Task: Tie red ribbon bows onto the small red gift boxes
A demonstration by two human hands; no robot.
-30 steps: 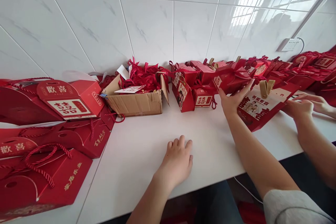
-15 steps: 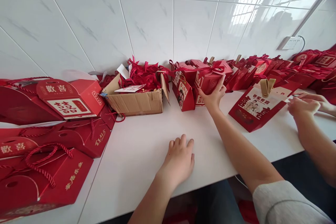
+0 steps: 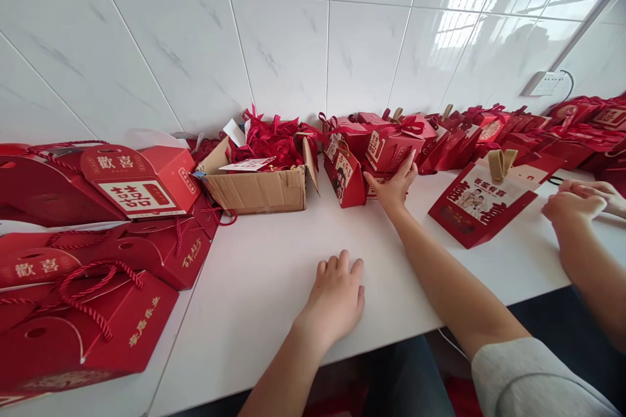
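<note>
My right hand point(image 3: 392, 186) reaches to the row of gift boxes, its thumb and fingers spread at the front of a red gift box with a ribbon bow point(image 3: 394, 148). The fingertips lie against or just before that box; contact is hard to tell. Behind the hand, part of another red box shows low down. Just left of it stands a red box with a printed couple point(image 3: 348, 177). My left hand point(image 3: 337, 296) rests palm down on the white table point(image 3: 264, 273), fingers loosely bent and a little apart, with nothing in it.
A cardboard box point(image 3: 257, 192) full of red ribbons stands by the tiled wall. Large red boxes with rope handles point(image 3: 112, 326) are piled at left. At right, a red gift bag point(image 3: 482, 205) stands near a co-worker's hands point(image 3: 580, 202). More red boxes line the wall.
My right hand has slid slightly down and left along the ribboned box, its fingers now lower. My left hand stays put. The co-worker's hands have drawn a little away from the gift bag.
</note>
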